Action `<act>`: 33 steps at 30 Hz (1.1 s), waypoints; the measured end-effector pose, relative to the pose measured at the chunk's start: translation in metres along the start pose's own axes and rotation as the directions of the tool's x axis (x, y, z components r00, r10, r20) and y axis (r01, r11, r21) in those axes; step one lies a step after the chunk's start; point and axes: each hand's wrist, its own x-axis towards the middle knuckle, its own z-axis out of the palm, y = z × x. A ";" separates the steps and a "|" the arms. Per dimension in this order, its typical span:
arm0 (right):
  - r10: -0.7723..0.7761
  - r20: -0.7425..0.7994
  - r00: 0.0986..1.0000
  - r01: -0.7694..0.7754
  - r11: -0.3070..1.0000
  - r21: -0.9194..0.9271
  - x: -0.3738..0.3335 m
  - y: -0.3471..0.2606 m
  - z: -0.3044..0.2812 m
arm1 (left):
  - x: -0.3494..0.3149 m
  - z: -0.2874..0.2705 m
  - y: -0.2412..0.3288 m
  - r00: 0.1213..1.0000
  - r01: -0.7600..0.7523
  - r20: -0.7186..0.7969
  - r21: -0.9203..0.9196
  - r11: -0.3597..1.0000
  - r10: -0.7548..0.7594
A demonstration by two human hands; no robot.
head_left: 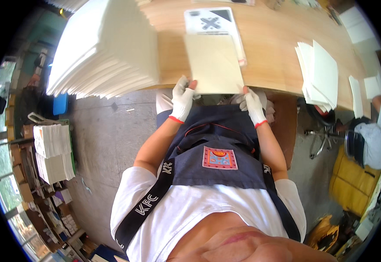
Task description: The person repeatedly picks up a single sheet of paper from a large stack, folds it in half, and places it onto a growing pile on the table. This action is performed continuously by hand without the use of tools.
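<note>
Sheet [214,61], cream, near corners pinched by our left hand [183,99] and right hand [252,106]; printed packet [209,21] beyond both. Step, we judge: positioning; next move needs even grip.

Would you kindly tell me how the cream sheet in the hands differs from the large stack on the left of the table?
The cream sheet is held near its corners by the left hand and right hand; the large stack is untouched. The cream sheet looks thin, the large stack thick and many-layered. The cream sheet is yellower, the large stack whiter. Both look pale and unprinted.
</note>
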 end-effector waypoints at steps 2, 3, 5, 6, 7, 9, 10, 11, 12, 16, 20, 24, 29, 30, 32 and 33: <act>-0.023 0.261 0.965 -0.062 0.948 0.312 0.009 0.009 0.010 | -0.007 0.005 0.058 0.986 -0.130 0.147 0.330 0.935 0.085; -0.065 0.347 0.936 -0.088 0.909 0.408 0.003 -0.005 0.024 | -0.017 0.003 0.092 0.980 -0.166 0.180 0.522 0.837 0.082; -0.115 0.332 0.936 -0.047 0.895 0.444 -0.013 -0.049 0.054 | -0.033 -0.013 0.143 0.867 -0.492 0.305 0.652 0.577 0.394; -0.208 0.353 0.912 0.044 0.906 0.420 -0.015 -0.071 0.067 | -0.041 -0.022 0.167 0.831 -0.533 0.293 0.661 0.528 0.473; -0.295 0.377 0.878 0.132 0.906 0.402 -0.016 -0.095 0.083 | -0.044 -0.036 0.185 0.759 -0.596 0.263 0.647 0.475 0.595; -0.413 0.431 0.802 0.280 0.898 0.340 -0.021 -0.153 0.110 | -0.046 -0.058 0.222 0.689 -0.602 0.036 0.584 0.544 0.724; -0.445 0.481 0.755 0.338 0.893 0.296 -0.025 -0.188 0.127 | -0.038 -0.072 0.241 0.630 -0.649 -0.113 0.467 0.600 0.769; -0.534 0.493 0.686 0.438 0.845 0.306 -0.026 -0.217 0.145 | -0.030 -0.080 0.264 0.509 -0.674 -0.088 0.578 0.460 0.856; -0.610 0.536 0.584 0.520 0.788 0.330 -0.034 -0.245 0.173 | -0.040 -0.086 0.297 0.529 -0.615 -0.243 0.551 0.564 0.813; -0.552 0.597 0.582 0.541 0.811 0.222 -0.050 -0.297 0.229 | -0.009 -0.137 0.334 0.522 -0.510 -0.329 0.619 0.597 0.787; -0.395 0.661 0.638 0.463 0.883 0.080 -0.040 -0.293 0.237 | 0.007 -0.204 0.306 0.765 -0.289 -0.160 0.780 0.554 0.624; -0.469 0.601 0.648 0.290 0.881 0.375 -0.023 -0.246 0.183 | 0.031 -0.235 0.202 0.687 -0.671 -0.401 -0.028 0.741 0.606; -0.502 0.184 0.845 0.437 0.846 0.305 -0.006 -0.157 0.059 | -0.007 -0.250 0.026 0.724 -0.141 -0.631 0.262 0.955 0.280; -0.413 0.046 0.910 0.395 0.894 0.211 -0.008 -0.145 0.019 | -0.018 -0.242 -0.003 0.750 -0.051 -0.637 0.216 0.975 0.181; -0.313 -0.358 0.880 0.371 0.922 0.106 -0.008 -0.116 -0.057 | -0.039 -0.213 -0.057 0.805 -0.037 -0.580 0.158 0.987 0.123; -0.343 -0.515 0.785 0.445 0.892 0.085 -0.013 -0.105 -0.091 | -0.046 -0.201 -0.079 0.838 -0.112 -0.519 0.133 0.985 0.165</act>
